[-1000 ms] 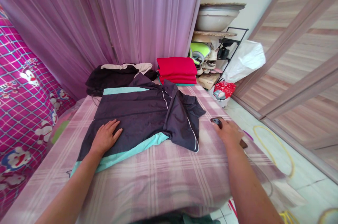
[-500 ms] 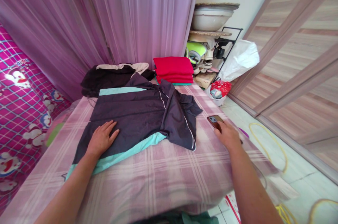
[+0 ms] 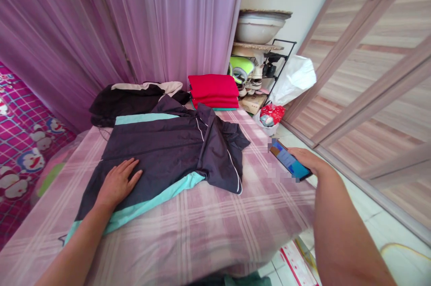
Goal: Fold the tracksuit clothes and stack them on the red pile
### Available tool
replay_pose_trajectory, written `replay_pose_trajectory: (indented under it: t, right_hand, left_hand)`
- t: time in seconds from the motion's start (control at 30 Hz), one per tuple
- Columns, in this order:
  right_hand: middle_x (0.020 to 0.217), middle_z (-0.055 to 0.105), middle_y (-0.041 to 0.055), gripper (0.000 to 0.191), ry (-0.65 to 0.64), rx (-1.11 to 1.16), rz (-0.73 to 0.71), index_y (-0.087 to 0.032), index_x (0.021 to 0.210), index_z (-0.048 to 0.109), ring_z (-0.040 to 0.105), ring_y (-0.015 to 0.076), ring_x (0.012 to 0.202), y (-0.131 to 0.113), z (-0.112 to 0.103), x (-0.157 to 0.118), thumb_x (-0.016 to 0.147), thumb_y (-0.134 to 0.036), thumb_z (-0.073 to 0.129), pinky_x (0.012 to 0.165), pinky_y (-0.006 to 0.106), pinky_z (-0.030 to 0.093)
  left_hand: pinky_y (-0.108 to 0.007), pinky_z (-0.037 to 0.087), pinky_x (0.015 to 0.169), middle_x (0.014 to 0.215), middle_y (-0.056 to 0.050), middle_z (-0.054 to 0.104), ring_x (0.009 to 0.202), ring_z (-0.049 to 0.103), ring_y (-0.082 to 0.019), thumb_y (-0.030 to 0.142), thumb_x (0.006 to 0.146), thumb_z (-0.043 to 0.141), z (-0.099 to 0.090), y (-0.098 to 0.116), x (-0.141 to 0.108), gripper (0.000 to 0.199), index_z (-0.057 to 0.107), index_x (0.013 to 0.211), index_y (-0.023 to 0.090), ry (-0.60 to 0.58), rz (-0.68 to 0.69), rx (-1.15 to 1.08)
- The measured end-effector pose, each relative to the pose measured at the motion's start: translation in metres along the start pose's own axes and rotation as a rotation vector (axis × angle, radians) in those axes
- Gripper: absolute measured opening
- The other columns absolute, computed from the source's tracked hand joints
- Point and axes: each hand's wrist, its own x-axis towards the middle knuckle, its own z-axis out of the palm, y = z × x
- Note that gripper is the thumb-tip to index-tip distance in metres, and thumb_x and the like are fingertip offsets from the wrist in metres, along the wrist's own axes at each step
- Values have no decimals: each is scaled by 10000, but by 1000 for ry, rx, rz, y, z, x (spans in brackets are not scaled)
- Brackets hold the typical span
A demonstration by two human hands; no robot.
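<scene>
A dark jacket (image 3: 158,142) with turquoise side strips and white piping lies spread on the bed (image 3: 215,223), its sleeve part folded over toward the right. My left hand (image 3: 117,180) rests flat on the jacket's lower left part, fingers stretched out. Over the bed's right edge, my right hand (image 3: 305,158) grips a smartphone (image 3: 290,160) by its far side. The phone is tilted with its lit screen toward me. What the screen shows is too blurred to read.
Behind the jacket lie a folded red stack (image 3: 213,90) and a black and cream garment (image 3: 134,97). A shoe rack (image 3: 279,59) with a basin (image 3: 259,28) on top stands beyond the bed. A wardrobe (image 3: 363,52) lines the right side.
My right hand has lifted the phone off the bed and turned it from back side up to screen toward me. My left hand stays on the jacket. The view has shifted slightly right.
</scene>
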Motion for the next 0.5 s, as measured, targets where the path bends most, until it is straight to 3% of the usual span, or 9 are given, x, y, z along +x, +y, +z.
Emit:
replay_pose_trajectory:
  t: [0.1, 0.2, 0.33, 0.5]
  right_hand:
    - [788, 736, 58, 273, -63, 132, 165, -181, 776, 688, 666, 215, 703, -1, -3, 1, 782, -375, 497, 640, 284, 527]
    - [752, 720, 70, 286, -41, 180, 257, -159, 832, 686, 647, 204, 642, 1, -1, 3, 778, -373, 503, 586, 282, 504]
    - [731, 717, 78, 354, -38, 150, 257, -136, 921, 708, 661, 217, 671, 6, -1, 6, 784, -394, 509, 574, 280, 491]
    - [677, 710, 66, 274, -33, 40, 171, -164, 784, 710, 676, 237, 729, 8, -4, 10, 755, -332, 495, 609, 274, 500]
  left_hand:
    - [-519, 433, 1070, 1404, -164, 584, 1304, 531, -338, 551, 927, 312, 3, -2, 0, 660, 605, 1329, 117, 17, 9, -8]
    - [-528, 426, 1073, 1402, -169, 584, 1306, 526, -344, 552, 923, 302, 5, -3, 0, 672, 601, 1329, 108, 24, 7, -12]
    - [-537, 413, 1083, 1406, -170, 579, 1313, 518, -347, 554, 917, 302, 5, -4, 1, 678, 597, 1332, 106, 16, 1, -17]
    - [-531, 415, 1083, 1411, -160, 578, 1309, 523, -341, 553, 913, 306, 6, -4, 1, 670, 597, 1334, 121, 13, -2, -13]
